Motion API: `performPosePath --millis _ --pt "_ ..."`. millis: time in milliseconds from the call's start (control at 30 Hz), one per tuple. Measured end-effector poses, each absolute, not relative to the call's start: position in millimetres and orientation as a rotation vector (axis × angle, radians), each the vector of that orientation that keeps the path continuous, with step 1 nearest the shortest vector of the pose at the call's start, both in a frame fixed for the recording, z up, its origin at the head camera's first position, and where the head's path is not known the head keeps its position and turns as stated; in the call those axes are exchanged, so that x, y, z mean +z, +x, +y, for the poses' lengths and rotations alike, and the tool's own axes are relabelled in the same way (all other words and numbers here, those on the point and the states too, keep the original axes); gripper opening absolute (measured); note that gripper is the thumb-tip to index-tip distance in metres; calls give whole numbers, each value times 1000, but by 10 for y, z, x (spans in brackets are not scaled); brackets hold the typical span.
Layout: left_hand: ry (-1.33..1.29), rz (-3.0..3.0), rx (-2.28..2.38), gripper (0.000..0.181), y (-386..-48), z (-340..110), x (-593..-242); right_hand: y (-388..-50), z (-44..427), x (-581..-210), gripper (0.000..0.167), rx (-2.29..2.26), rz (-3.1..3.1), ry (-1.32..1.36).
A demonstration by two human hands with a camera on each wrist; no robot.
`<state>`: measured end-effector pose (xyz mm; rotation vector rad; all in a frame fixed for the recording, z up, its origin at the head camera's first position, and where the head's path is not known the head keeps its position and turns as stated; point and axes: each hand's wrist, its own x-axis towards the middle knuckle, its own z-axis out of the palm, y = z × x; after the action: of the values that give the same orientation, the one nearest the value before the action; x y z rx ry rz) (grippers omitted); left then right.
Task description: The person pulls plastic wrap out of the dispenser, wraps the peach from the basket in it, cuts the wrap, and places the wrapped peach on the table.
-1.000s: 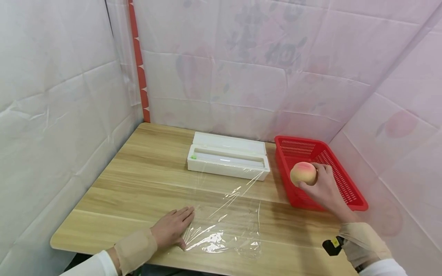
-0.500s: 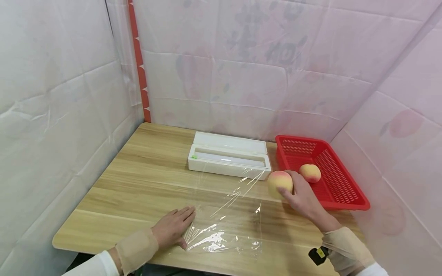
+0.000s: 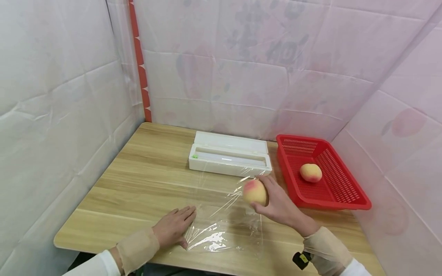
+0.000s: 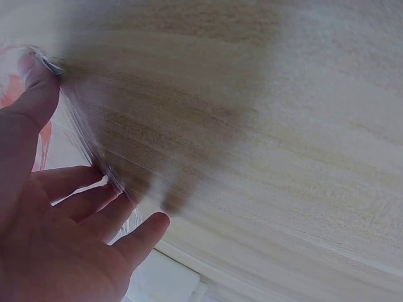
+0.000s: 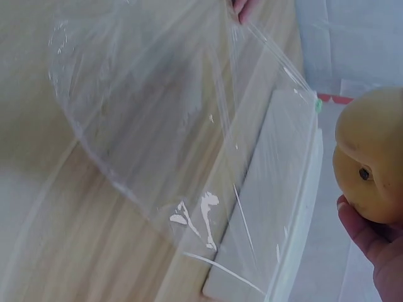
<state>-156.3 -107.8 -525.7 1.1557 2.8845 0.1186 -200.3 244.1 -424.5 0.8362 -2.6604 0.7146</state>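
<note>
The right hand (image 3: 283,205) holds a round yellow peach with a red blush (image 3: 254,193), thumb on its near side and fingers on its far side, in front of the right end of the open white oblong box (image 3: 221,166). The peach shows no clear long axis; its blush faces up, and its dark-centred hollow faces the right wrist camera. Clear plastic film (image 3: 213,237) runs lengthwise from the box toward the person. In front of the box's left end, the left hand (image 3: 173,227) touches the film's edge, thumb spread from nearly straight fingers.
</note>
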Motion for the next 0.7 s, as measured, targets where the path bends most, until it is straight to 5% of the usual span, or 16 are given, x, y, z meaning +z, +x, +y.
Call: performPosePath --millis 700 --pt "1172 2917 112 104 -1570 -1078 -5278 -1902 1970 -4685 82 769 -2720 911"
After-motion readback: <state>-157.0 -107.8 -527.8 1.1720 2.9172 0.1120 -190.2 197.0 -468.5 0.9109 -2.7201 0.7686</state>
